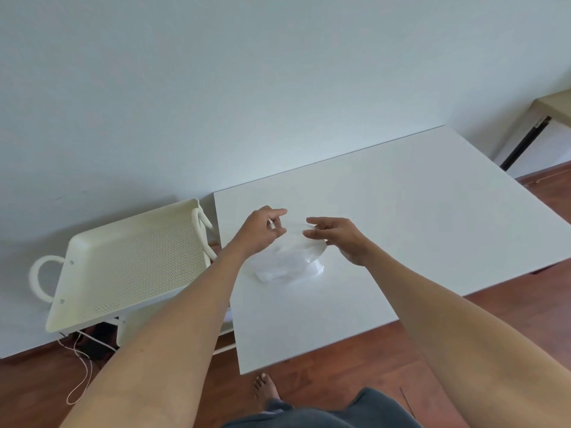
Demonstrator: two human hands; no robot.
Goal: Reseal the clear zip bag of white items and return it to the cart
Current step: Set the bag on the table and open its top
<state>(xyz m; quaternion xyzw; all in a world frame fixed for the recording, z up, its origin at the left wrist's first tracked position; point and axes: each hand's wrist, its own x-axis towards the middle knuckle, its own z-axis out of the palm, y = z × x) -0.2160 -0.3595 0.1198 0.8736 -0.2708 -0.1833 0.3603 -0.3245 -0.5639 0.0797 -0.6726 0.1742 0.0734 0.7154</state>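
A clear zip bag (289,262) holding white items rests on the white table (401,217), near its left side. My left hand (262,231) pinches the bag's top edge at the left end. My right hand (335,234) pinches the same top edge at the right end. The bag's upper part is lifted and stretched between both hands, while its filled bottom stays on the table. The cream cart (129,267), with a perforated top tray and looped handles, stands just left of the table.
A white wall runs behind the table and cart. Cables (82,362) lie on the wooden floor under the cart. A beige table (553,106) with a dark leg stands at the far right. My bare foot (265,389) is below the table's front edge.
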